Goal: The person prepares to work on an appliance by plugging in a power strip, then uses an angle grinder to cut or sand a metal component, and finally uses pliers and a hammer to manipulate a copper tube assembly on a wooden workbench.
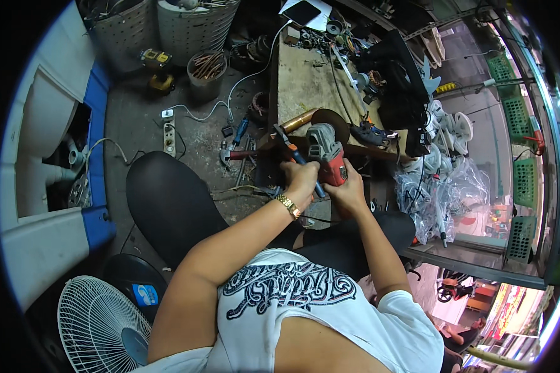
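My left hand (302, 180) is closed around pliers (287, 144) with blue-and-orange handles. Their metal jaws reach the near end of a copper-coloured cylinder (300, 120) lying at the edge of the wooden bench (305, 81); whether they grip it, I cannot tell. In my right hand (349, 191) is a red angle grinder (326, 152) with a grey head. Its dark disc (333, 121) stands beside the cylinder's far right end; contact between them is unclear. Both hands are close together above my lap, and part of the left fingers is hidden.
A hammer (236, 155) with a red handle and a blue screwdriver (241, 132) lie on the floor to the left. Beyond stand a bucket of copper pieces (206, 68) and a power strip (169, 138). A fan (100, 323) is at the lower left; plastic bags (441, 193) lie right.
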`<action>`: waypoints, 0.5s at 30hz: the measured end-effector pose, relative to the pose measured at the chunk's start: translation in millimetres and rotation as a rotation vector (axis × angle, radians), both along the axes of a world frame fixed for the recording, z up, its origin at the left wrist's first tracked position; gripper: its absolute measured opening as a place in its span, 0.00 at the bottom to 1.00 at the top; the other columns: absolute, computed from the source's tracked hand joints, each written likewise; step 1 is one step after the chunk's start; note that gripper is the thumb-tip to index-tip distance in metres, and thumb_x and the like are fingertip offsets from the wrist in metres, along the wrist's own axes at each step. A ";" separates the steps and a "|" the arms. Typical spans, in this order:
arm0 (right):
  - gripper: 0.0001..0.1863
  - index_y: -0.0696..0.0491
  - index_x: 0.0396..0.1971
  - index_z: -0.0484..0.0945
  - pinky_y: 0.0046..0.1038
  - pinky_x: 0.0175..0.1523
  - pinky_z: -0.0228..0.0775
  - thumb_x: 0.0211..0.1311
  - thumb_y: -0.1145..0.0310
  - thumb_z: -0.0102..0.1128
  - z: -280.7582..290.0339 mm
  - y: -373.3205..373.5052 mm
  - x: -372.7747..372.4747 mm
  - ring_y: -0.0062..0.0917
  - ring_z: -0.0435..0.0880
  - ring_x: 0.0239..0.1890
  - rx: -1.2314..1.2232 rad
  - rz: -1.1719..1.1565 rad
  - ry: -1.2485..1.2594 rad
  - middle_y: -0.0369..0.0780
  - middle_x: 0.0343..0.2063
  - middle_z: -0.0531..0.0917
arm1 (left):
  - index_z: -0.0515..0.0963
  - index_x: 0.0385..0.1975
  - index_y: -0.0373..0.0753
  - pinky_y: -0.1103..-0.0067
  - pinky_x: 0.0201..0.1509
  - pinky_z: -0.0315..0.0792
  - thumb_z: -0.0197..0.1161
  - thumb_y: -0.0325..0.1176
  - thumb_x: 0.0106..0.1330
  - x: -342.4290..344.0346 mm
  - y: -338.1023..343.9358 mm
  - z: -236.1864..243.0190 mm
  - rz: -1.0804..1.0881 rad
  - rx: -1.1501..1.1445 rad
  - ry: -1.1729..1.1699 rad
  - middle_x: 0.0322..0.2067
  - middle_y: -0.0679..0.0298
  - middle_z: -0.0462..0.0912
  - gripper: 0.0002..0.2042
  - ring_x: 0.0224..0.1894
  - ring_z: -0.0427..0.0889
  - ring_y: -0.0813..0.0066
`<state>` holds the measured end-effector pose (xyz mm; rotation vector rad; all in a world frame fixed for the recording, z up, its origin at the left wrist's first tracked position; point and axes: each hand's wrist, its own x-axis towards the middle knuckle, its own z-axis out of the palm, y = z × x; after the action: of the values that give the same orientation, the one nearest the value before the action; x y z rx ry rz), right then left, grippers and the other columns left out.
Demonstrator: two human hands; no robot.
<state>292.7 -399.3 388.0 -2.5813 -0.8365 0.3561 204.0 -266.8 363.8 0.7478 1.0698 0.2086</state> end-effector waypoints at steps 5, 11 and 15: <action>0.53 0.63 0.63 0.71 0.39 0.57 0.76 0.33 0.55 0.82 -14.3 -3.2 11.2 0.46 0.87 0.49 0.014 0.032 -0.067 0.55 0.47 0.86 | 0.56 0.55 0.23 0.73 0.49 0.75 0.66 0.24 0.51 12.6 -16.7 -54.0 0.003 0.208 -0.027 0.44 0.50 0.71 0.33 0.47 0.75 0.66; 0.53 0.64 0.63 0.70 0.38 0.57 0.76 0.33 0.56 0.82 -12.2 -12.1 8.2 0.45 0.87 0.50 0.022 0.010 -0.043 0.55 0.47 0.86 | 0.57 0.60 0.24 0.68 0.69 0.61 0.65 0.22 0.48 14.1 -28.9 -69.4 -0.009 0.251 -0.051 0.55 0.42 0.68 0.36 0.62 0.69 0.50; 0.52 0.64 0.63 0.71 0.38 0.56 0.76 0.34 0.56 0.82 -8.0 -3.3 1.8 0.46 0.87 0.50 0.035 0.054 -0.025 0.55 0.47 0.86 | 0.57 0.61 0.24 0.66 0.74 0.56 0.62 0.21 0.46 16.8 -32.3 -86.8 0.059 0.364 -0.065 0.58 0.40 0.67 0.37 0.66 0.67 0.45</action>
<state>294.5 -402.5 379.9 -2.5396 -0.9144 0.3232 220.8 -299.1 277.1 1.0285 1.0044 0.4845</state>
